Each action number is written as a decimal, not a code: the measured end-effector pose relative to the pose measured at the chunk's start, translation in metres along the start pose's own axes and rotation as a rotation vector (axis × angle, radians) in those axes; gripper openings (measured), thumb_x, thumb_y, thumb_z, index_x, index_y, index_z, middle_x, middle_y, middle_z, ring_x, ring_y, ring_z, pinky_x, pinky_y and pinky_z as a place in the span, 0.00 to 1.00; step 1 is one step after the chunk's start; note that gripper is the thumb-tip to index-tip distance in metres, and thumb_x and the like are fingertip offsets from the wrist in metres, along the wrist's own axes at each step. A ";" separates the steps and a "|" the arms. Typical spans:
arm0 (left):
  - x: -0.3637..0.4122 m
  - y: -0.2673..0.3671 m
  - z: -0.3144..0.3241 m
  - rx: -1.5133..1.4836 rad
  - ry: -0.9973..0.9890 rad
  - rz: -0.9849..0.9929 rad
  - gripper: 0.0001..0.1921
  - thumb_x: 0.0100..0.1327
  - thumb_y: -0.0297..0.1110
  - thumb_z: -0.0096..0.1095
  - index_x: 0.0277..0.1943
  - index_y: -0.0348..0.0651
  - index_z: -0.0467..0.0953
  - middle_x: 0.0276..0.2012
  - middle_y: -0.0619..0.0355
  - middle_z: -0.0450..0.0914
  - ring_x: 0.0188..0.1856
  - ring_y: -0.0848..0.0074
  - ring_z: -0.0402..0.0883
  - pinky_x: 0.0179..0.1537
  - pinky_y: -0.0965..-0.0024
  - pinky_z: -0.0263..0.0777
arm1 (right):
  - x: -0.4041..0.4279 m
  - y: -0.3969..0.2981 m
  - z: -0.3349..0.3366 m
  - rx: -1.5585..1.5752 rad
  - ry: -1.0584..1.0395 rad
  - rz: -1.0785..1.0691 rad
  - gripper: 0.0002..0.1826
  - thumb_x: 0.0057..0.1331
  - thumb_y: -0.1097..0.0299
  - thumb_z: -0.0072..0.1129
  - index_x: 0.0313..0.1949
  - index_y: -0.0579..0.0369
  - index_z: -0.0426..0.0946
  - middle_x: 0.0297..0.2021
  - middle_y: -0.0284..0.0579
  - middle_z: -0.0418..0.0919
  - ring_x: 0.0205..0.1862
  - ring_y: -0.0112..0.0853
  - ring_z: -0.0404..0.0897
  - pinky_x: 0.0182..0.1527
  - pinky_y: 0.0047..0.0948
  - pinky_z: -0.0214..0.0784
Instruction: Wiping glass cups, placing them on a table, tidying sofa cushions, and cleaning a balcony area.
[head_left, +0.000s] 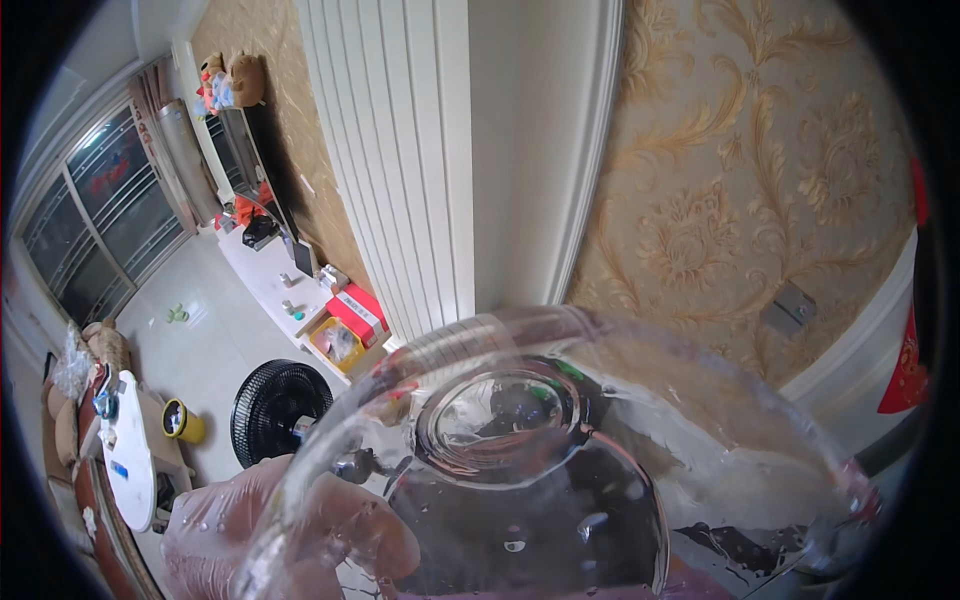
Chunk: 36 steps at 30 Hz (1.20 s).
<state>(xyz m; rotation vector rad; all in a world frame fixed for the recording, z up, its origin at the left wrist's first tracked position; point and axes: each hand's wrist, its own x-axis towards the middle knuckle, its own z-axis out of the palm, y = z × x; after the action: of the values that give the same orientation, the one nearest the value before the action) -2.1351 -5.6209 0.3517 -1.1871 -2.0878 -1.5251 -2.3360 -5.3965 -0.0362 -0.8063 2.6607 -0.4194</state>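
A large clear, dome-shaped vessel (525, 420), glass or plastic, fills the lower middle of the head view, close to the camera, with water drops on it. Circular ridges show at its centre. My left hand (285, 525), in a thin translucent wet glove, grips it at the lower left, fingers bent and partly seen through the clear wall. My right hand is out of view. Dark and pinkish shapes show through the vessel, too distorted to name.
A black fan (277, 412) stands on the tiled floor beyond, near a yellow bin (184, 421) and a white table (135, 450). A long white cabinet (262, 274) holds boxes and small items. Patterned wallpaper (697, 165) covers the wall at right, with a grey switch plate (787, 309).
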 end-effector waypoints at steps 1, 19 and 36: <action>0.000 -0.001 -0.001 -0.004 -0.002 0.003 0.32 0.54 0.52 0.62 0.53 0.34 0.66 0.43 0.38 0.66 0.37 0.62 0.73 0.28 0.68 0.72 | -0.002 0.001 0.001 0.000 0.001 0.005 0.36 0.62 0.53 0.44 0.67 0.41 0.42 0.20 0.55 0.77 0.23 0.49 0.77 0.29 0.47 0.71; 0.010 0.040 -0.001 0.059 -0.102 -0.113 0.32 0.55 0.52 0.61 0.49 0.28 0.66 0.40 0.37 0.66 0.35 0.63 0.72 0.26 0.70 0.71 | -0.002 -0.004 -0.002 0.041 -0.018 -0.032 0.37 0.62 0.53 0.45 0.67 0.42 0.42 0.22 0.56 0.78 0.24 0.50 0.77 0.29 0.48 0.70; 0.015 0.046 0.010 0.234 0.059 0.007 0.25 0.57 0.53 0.58 0.29 0.35 0.64 0.37 0.36 0.68 0.32 0.62 0.74 0.25 0.70 0.72 | 0.004 -0.001 -0.003 0.016 -0.038 -0.068 0.37 0.62 0.53 0.45 0.67 0.42 0.42 0.22 0.57 0.77 0.24 0.51 0.78 0.30 0.49 0.71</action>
<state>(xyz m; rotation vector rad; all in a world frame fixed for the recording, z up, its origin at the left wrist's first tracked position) -2.1073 -5.6005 0.3879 -1.0501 -2.1496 -1.2547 -2.3397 -5.3985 -0.0340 -0.8926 2.5978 -0.4368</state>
